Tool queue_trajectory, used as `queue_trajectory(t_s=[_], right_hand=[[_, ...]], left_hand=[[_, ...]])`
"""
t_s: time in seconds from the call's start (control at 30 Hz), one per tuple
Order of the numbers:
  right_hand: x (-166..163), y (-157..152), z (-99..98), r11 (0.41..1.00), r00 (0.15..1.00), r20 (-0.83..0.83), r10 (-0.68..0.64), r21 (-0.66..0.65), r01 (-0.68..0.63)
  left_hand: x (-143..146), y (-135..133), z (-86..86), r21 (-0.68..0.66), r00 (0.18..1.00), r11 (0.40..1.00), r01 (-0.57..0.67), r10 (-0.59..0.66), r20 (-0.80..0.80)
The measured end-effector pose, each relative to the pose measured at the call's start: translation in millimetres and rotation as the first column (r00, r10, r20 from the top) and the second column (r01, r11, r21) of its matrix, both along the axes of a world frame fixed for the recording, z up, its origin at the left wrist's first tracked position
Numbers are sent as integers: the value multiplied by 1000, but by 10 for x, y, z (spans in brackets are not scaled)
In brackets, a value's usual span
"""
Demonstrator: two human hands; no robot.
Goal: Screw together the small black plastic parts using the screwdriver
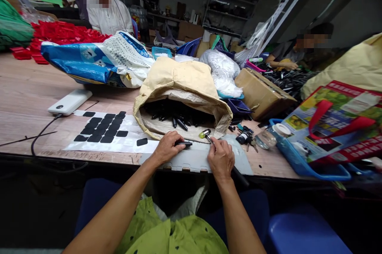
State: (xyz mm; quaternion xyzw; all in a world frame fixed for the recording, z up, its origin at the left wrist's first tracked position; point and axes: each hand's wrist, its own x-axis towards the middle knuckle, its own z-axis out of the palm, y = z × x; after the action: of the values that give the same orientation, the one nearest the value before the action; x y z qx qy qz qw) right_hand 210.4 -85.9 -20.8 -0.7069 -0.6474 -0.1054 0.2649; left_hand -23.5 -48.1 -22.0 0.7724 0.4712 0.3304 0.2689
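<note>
- The left hand (168,147) pinches a black tube (187,143) just in front of the sack (182,79); the right hand (221,158) grips a hammer (205,133), head near the sack's mouth.
- More loose tubes (180,124) lie inside the sack; I cannot tell how many are finished.
- Wooden table (24,87) beneath the sack, grey board (174,163) before it, black stickers (101,128) to its left.
- Dim room behind the sack: shelves (231,8), a person in white (109,17).

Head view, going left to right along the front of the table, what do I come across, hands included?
Power bank, black patches, left hand, black tube, hammer head, right hand, keys, blue basket.
</note>
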Motion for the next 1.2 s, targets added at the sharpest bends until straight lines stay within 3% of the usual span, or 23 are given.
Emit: queue_trajectory(t_s=[1.03,1.13,1.2], right_hand=[[-12,-8,-17,1000,1000,15,-19,14,19],[-12,-13,-12,1000,1000,19,-18,12,18],[-14,-16,-8,1000,1000,15,-14,9,14]], left_hand=[[-26,27,40,54,998,997,58,-57,-17],[-34,-135,159,60,995,995,78,-82,63],[-28,-384,264,6,979,989,149,-149,140]])
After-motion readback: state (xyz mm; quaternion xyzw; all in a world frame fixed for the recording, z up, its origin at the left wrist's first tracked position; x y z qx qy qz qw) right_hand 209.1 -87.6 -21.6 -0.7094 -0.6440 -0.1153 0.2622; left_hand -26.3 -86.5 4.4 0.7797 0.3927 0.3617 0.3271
